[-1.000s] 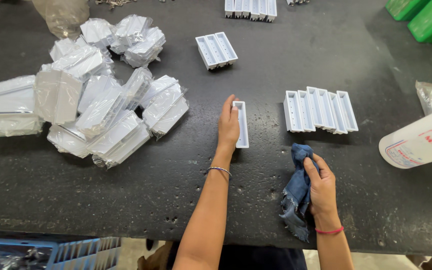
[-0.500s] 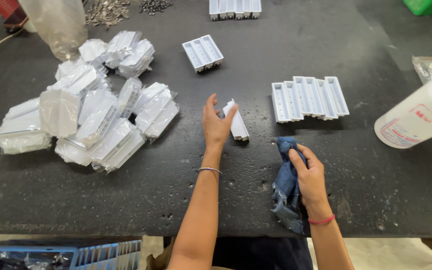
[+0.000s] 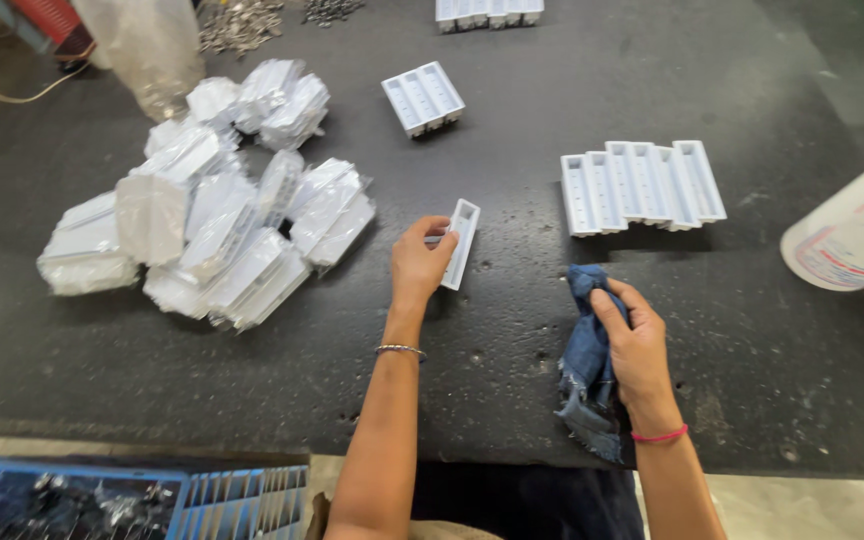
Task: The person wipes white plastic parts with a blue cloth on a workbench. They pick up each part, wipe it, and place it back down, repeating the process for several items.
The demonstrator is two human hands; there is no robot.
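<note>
The left hand (image 3: 420, 262) gripped a narrow white plastic tray (image 3: 461, 243) on the dark desk (image 3: 512, 90), while the right hand (image 3: 635, 345) clutched a crumpled blue cloth (image 3: 584, 365) just beside it.

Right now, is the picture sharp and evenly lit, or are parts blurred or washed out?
Head view: the left hand on the white tray and the right hand on the blue cloth look sharp; the wrapped white packs glare nearly featureless; the bottle at the right edge is soft; shadows on the black table are faint.
</note>
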